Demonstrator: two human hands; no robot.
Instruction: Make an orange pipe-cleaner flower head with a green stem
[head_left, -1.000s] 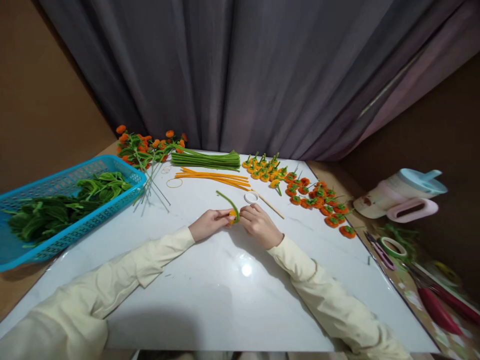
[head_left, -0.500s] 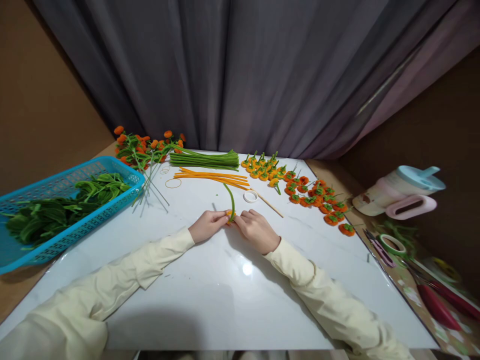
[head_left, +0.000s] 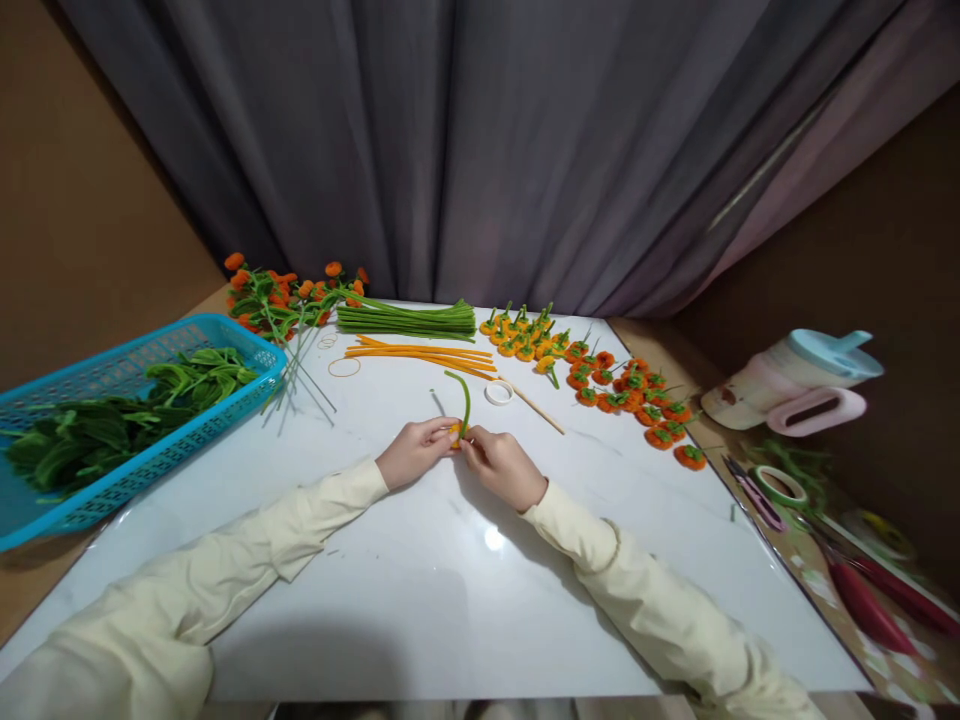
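Near the middle of the frame, over a white table (head_left: 360, 620), the left hand (head_left: 415, 453) pinches a small yellow flower (head_left: 454, 434) between thumb and fingers. The flower's green stem (head_left: 468, 402) rises toward the top of the frame, its long axis nearly upright, the tip curling left. The right hand (head_left: 506, 467) has its fingertips bunched at the stem's foot; whether they grip it, one cannot tell. On the cup (head_left: 757, 378) at right, a brown print is too small to read.
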